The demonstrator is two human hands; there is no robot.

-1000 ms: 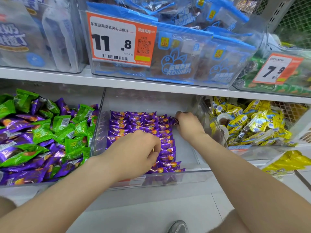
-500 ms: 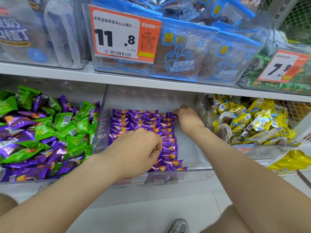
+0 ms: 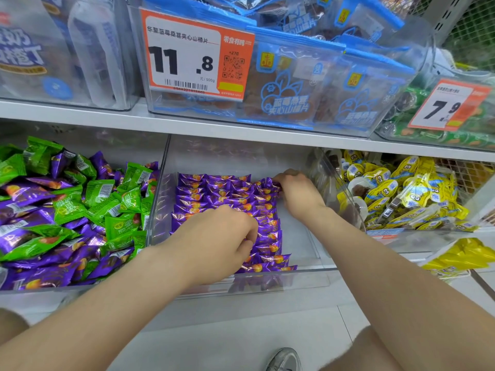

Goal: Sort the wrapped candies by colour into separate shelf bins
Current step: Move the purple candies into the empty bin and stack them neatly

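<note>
Tidying looks like the step in hand: both your hands are in the middle bin [image 3: 308,277], where purple candies [image 3: 214,191] lie in rows. Your right hand [image 3: 297,194] pinches purple candies at the far row's right end. Your left hand [image 3: 222,236] curls its fingers [image 3: 250,231] onto a nearer row; whether they grip one, I cannot tell. Next, I judge, you turn to the left bin [image 3: 32,293], where green candies [image 3: 69,210] and purple lie mixed: pick out purple only.
</note>
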